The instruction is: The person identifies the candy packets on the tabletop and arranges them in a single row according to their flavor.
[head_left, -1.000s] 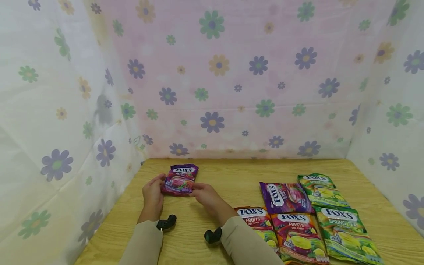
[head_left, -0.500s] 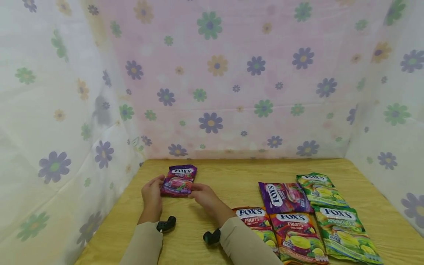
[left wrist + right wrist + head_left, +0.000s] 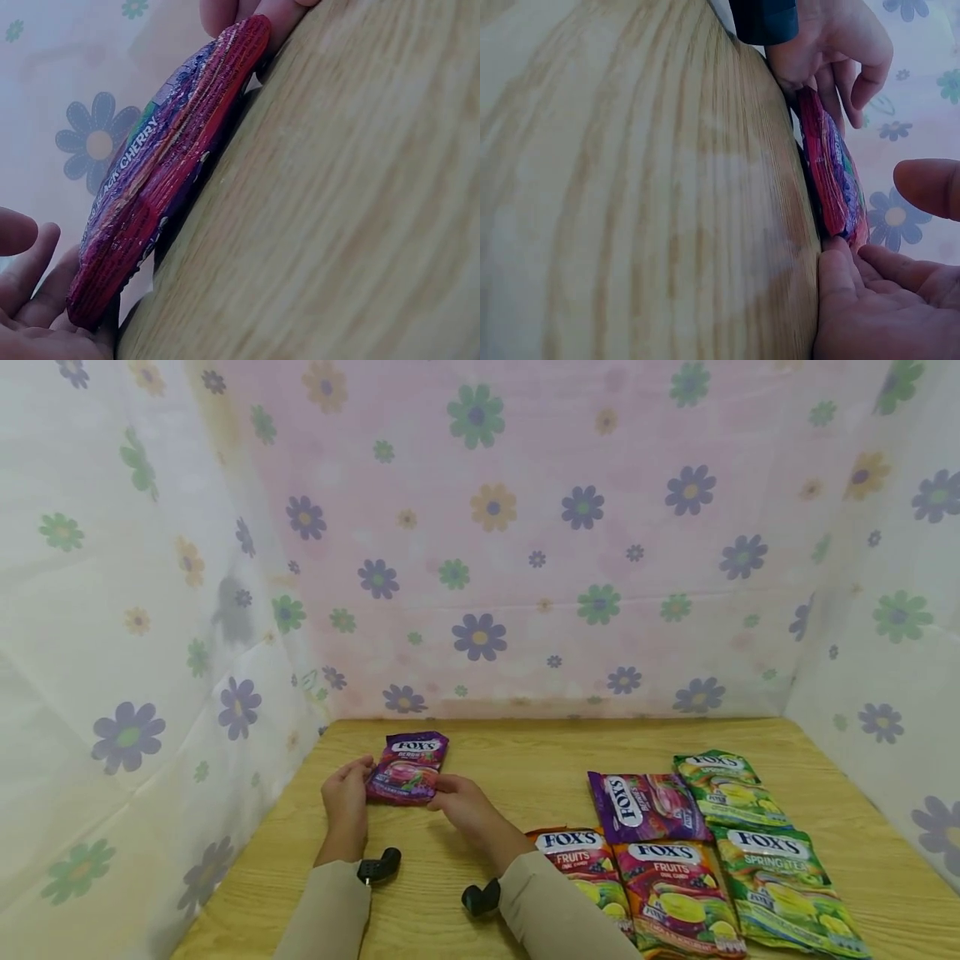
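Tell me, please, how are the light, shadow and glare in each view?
Head: bright, a soft grey shadow at left on the flowered backdrop; left wrist: dimmer, small glints on the candy packet; right wrist: dimmer, faint pale sheen on the table.

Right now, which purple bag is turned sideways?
The right purple bag reads sideways; the left purple bag, between left hand and right hand, reads upright.

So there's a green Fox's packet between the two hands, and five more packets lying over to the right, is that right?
Almost: the Fox's packet between the hands is purple, not green, as the head view shows. The rest stands.
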A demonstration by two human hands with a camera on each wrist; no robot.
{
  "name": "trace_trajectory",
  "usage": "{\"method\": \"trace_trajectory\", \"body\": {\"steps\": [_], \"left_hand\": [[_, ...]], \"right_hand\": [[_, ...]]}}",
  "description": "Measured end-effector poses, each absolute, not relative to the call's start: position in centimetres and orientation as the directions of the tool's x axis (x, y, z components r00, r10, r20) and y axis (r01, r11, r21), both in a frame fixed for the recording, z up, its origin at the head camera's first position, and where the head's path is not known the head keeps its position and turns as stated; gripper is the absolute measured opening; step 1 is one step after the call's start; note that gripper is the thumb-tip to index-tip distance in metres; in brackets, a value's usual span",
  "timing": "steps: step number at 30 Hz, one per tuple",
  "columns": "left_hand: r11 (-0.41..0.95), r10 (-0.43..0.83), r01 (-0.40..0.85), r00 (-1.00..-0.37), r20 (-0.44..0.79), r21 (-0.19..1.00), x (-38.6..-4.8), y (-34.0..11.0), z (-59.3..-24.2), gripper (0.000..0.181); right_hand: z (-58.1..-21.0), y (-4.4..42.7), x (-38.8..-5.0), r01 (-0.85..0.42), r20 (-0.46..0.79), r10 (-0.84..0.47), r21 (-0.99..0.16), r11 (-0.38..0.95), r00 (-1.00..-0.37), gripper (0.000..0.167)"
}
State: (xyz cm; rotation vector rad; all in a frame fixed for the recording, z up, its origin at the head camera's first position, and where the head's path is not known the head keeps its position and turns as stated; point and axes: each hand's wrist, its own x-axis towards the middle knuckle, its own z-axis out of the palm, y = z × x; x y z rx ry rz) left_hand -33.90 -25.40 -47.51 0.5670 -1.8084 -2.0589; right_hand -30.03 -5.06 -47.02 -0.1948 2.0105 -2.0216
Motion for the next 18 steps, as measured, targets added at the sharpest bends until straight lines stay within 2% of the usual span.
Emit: {"method": "trace_trajectory", "body": {"steps": [7, 13, 18], "left_hand": [[-0.072, -0.444, 0.013, -0.896, -0.02, 0.997, -33.7, -25.6, -47.6, 0.042], [0.075, -0.312, -0.001, -0.95, 0.023, 0.997, -33.5, -26.4, -47.8, 0.069], [0.123, -0.271, -0.019, -0.962, 0.015, 0.992, -33.3, -26.6, -47.2, 0.075]], "right_hand": [[-46.6, -5.3, -29.7, 0.101, -0.116, -0.281, -0.993, 0.067, -0.953, 0.061], [-45.8, -4.0, -29.7, 0.077, -0.121, -0.269, -0.983, 0.168, -0.955, 0.059], [-44.8, -1.8, -30.1, 0.006, -0.091, -0.308, -0.964, 0.266, -0.947, 0.056]]}}
